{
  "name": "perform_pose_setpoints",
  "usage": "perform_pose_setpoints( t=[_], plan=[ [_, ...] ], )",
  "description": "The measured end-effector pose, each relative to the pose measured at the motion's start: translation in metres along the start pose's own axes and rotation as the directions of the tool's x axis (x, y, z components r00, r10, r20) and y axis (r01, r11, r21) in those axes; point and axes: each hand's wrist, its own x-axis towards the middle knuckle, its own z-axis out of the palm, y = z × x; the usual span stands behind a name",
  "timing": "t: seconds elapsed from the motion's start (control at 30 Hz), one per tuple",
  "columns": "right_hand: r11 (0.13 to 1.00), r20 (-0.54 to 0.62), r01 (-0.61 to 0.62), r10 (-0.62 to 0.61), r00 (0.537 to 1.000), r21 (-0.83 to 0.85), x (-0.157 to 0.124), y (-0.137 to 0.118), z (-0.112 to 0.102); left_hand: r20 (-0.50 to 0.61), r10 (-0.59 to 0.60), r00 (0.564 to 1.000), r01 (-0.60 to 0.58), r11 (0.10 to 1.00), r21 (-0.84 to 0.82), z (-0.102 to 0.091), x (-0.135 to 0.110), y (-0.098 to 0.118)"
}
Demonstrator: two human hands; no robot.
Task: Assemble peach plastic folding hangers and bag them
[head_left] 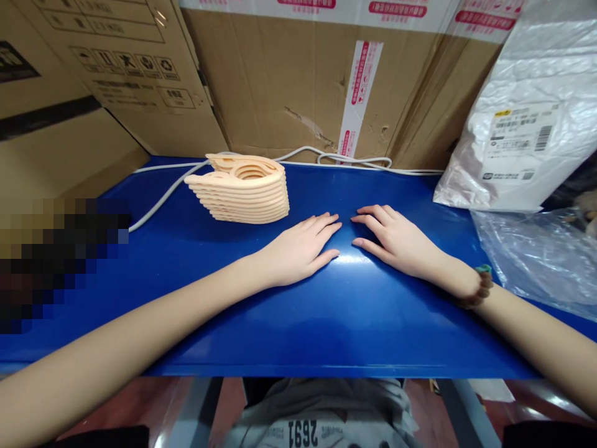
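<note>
Both hands rest palm down on the blue tabletop (289,330). My left hand (298,250) lies flat with its fingers stretched out and holds nothing. Just beyond it, to the left, stands a neat stack of identical peach plastic pieces (247,193); each has a rounded end and cut-out openings, and their exact kind is unclear. A gap separates this stack from my left fingers. My right hand (396,239) faces the left one across a narrow space, fingers spread and with nothing in them. A brown hair tie or bracelet (480,287) with a teal bit circles the right wrist.
Cardboard boxes (289,74) wall off the back and left. A white cable (168,193) runs along the rear. At right stand a white labelled plastic bag (517,143) and a clear plastic bag (541,249). The far-left area is pixelated.
</note>
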Motion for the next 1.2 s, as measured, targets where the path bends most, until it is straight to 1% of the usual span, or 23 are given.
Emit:
perform_pose_setpoints(
  t=[0.17,0.5,0.87,1.03,1.13,1.2],
  plan=[
    [1.000,0.018,-0.002,0.002,1.000,-0.024,0.001,-0.001,-0.001,-0.002,0.013,1.000,-0.013,1.000,-0.011,-0.001,-0.002,-0.003],
    [0.999,0.017,0.008,-0.007,1.000,-0.048,0.000,-0.003,0.000,-0.007,0.015,1.000,-0.016,1.000,-0.025,0.000,-0.003,-0.003],
    [0.990,0.044,0.008,-0.002,0.999,-0.141,-0.001,-0.010,-0.003,0.001,0.010,1.000,-0.010,1.000,0.026,-0.001,-0.004,-0.001],
    [0.989,0.067,-0.002,0.012,0.998,-0.151,-0.002,-0.013,-0.001,-0.002,0.019,1.000,-0.018,0.999,0.029,-0.002,-0.004,-0.001],
    [0.987,0.090,0.010,0.004,0.996,-0.161,-0.001,-0.009,-0.007,-0.003,0.013,1.000,-0.013,0.999,0.030,-0.002,-0.004,-0.001],
    [0.972,0.103,-0.008,0.033,0.994,-0.235,-0.003,-0.004,-0.021,-0.002,0.011,1.000,-0.011,0.999,0.030,-0.002,-0.004,-0.001]
  ],
)
